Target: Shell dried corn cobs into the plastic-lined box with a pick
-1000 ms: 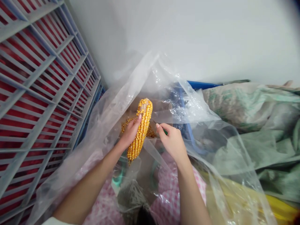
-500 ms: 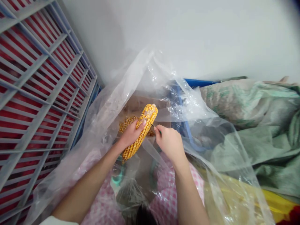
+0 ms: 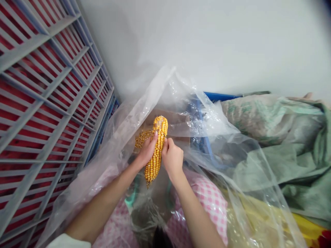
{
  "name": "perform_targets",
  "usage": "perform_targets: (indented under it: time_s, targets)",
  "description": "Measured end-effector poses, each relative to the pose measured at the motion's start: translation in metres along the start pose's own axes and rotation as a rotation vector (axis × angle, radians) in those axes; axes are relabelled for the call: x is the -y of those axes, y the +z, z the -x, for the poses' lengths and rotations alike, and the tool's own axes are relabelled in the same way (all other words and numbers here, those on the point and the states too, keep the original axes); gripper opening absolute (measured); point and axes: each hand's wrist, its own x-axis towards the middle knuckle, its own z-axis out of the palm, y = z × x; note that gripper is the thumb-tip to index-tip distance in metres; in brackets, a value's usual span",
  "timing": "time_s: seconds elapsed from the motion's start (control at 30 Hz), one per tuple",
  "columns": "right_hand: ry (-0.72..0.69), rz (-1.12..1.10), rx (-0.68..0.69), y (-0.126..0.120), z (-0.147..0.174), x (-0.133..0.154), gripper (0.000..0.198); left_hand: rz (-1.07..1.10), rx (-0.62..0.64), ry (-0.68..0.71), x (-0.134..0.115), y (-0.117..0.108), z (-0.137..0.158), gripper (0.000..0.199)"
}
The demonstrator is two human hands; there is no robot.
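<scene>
An ear of corn [image 3: 157,155] with dry yellow kernels stands tilted in the middle of the view, a patch of bare cob near its top. My left hand [image 3: 147,150] is closed around its left side, thumb lying on the kernels. Against the right side is my right hand [image 3: 173,156], a fist around a thin dark pointed tool [image 3: 164,135]. Only the tool's tip shows, touching the kernels; its handle is hidden in my fingers. Beneath, a heap of loose kernels [image 3: 142,138] lies inside a clear plastic sheet [image 3: 124,129].
A tall grey-blue slatted crate [image 3: 57,93] with red behind its slats rises on the left. At the right are a blue crate [image 3: 207,144], a pale woven sack [image 3: 258,115] and green-grey sacking [image 3: 305,162]. A white wall [image 3: 193,41] stands behind. Pink checked cloth [image 3: 207,196] covers my knees.
The ear has turned more upright. My right hand has moved left, bringing the tool's tip up against the kernels. My left hand still grips the ear.
</scene>
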Motion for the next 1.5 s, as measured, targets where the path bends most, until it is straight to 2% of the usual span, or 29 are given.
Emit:
perform_targets:
  time_s: [0.1,0.17,0.23,0.27,0.33,0.43,0.53,0.7,0.83,1.0,1.23,1.5]
  targets:
    - [-0.048,-0.193,-0.004,0.002,-0.003,-0.003,0.035,0.219,0.036,-0.097,-0.001,-0.001,0.000,0.050]
    - [-0.088,-0.345,0.006,-0.001,-0.007,-0.006,0.038,0.348,0.101,-0.234,-0.002,-0.003,0.000,0.052]
    - [-0.132,-0.468,0.046,-0.009,-0.009,-0.010,0.040,0.391,0.152,-0.343,-0.003,-0.004,0.001,0.055]
    - [-0.153,-0.495,0.070,-0.014,-0.011,-0.013,0.040,0.370,0.151,-0.350,-0.003,-0.005,0.002,0.056]
    - [-0.158,-0.444,0.068,-0.026,-0.013,-0.020,0.040,0.290,0.110,-0.276,-0.004,-0.007,0.003,0.054]
    - [-0.044,-0.230,-0.063,-0.040,-0.015,-0.028,0.038,0.175,0.057,-0.131,-0.005,-0.009,0.003,0.050]
    - [0.027,-0.108,-0.108,-0.040,-0.015,-0.025,0.038,0.107,0.031,-0.058,-0.007,-0.007,0.002,0.049]
    - [-0.004,0.068,0.038,-0.027,-0.008,-0.004,0.029,0.053,-0.033,0.030,-0.007,-0.003,0.000,0.047]
    - [-0.099,-0.163,0.138,-0.037,-0.009,-0.011,0.036,0.040,-0.093,-0.040,-0.005,-0.008,-0.006,0.053]
    - [-0.064,-0.321,0.123,-0.052,-0.017,-0.029,0.044,0.008,-0.002,-0.018,-0.014,-0.009,-0.002,0.050]
    - [-0.117,-0.293,0.136,-0.057,-0.019,-0.032,0.042,-0.058,0.088,0.011,-0.018,-0.008,0.004,0.047]
    - [-0.241,-0.228,0.397,-0.076,-0.026,-0.058,0.036,-0.282,0.257,0.080,-0.020,-0.011,0.005,0.043]
